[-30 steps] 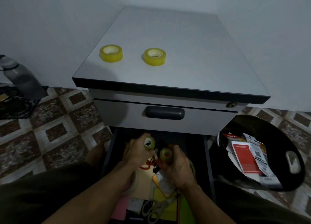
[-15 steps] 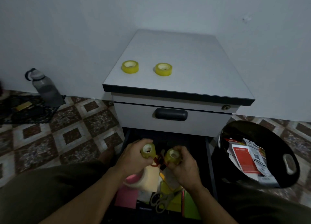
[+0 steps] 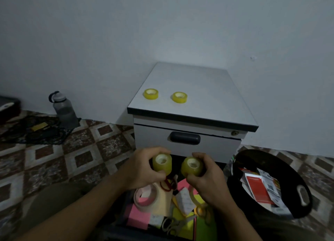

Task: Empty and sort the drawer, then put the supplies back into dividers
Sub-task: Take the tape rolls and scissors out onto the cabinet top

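My left hand (image 3: 142, 168) grips a yellow tape roll (image 3: 162, 164), and my right hand (image 3: 207, 179) grips a second yellow tape roll (image 3: 192, 166); both are held above the open lower drawer (image 3: 162, 211). The drawer holds a wide beige tape roll (image 3: 148, 197), red rubber bands (image 3: 169, 183), pink sticky notes (image 3: 138, 217), yellow and green pads and scissors (image 3: 173, 224). Two more yellow tape rolls (image 3: 151, 93) (image 3: 179, 97) lie on the grey cabinet top (image 3: 207, 89).
The upper drawer with its dark handle (image 3: 185, 137) is closed. A black bin (image 3: 267, 184) with papers and packets stands on the right. A grey water bottle (image 3: 63, 108) and a dark mat (image 3: 34, 130) sit on the tiled floor at left.
Both hands have lifted their tape rolls up out of the drawer towards the cabinet front. The camera has pulled back and tilted up, showing more wall.
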Available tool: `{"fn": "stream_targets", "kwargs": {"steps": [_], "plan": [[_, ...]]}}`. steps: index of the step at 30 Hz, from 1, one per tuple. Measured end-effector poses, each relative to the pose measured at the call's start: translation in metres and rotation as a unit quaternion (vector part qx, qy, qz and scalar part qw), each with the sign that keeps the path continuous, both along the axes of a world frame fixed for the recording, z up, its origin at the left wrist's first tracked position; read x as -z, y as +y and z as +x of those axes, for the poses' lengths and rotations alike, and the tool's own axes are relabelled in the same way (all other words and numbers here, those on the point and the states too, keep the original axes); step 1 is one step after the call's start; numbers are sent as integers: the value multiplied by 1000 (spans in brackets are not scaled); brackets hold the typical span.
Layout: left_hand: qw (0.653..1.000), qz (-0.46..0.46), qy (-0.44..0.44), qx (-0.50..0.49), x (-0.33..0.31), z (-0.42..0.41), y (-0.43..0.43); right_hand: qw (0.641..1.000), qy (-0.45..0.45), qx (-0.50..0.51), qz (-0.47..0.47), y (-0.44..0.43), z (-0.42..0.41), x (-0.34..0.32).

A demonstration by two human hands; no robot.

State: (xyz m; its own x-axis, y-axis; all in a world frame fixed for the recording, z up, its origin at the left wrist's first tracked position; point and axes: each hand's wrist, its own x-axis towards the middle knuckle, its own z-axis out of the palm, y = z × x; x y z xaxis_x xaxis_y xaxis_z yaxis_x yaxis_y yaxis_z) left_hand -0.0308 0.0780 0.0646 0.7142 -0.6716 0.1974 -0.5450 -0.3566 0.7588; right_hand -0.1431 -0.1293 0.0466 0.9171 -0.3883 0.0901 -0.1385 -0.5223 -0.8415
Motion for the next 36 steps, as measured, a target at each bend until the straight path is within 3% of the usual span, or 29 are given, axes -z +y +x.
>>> {"fn": "stream_targets", "kwargs": {"steps": [9, 16, 25, 36], "plan": [[993, -67, -69, -75, -98, 59, 2, 993, -102, -22, -58, -22, 55, -108], [983, -42, -109, -138, -140, 160, -27, 987, -109, -10, -117, -61, 154, -160], [989, 26, -48, -135, -119, 259, -72, 987, 4, -53, -153, -86, 260, -153], [990, 77, -30, -113, -113, 282, -70, 983, 45, -66, -168, -94, 280, -140]]}}
